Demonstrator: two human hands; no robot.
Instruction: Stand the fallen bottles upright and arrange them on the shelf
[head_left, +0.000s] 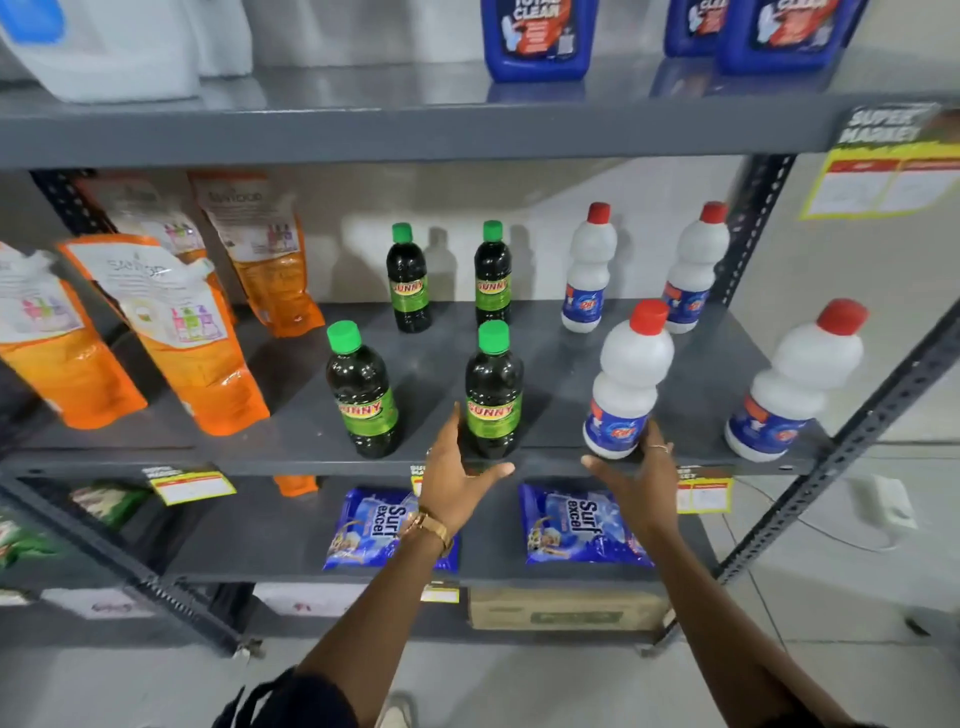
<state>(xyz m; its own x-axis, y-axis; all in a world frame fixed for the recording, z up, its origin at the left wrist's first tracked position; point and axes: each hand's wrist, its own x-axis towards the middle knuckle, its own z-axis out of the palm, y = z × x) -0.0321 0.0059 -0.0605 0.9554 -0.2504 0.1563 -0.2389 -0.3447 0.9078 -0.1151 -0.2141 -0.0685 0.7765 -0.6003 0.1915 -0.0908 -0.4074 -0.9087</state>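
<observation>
8 bottles (494, 389) stand upright on the grey shelf (561, 358).

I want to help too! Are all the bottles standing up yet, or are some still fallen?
All eight bottles on the middle shelf stand upright: four green-capped, four red-capped, in two rows. The left hand is open beside the front green-capped bottle; the right hand touches the front red-capped bottle at its base. No bottle lies fallen; only small nudges look left.

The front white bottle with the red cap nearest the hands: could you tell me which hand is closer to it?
Right. The right hand touches the white bottle's base; the left hand is off to its left, by a green-capped bottle.
</observation>
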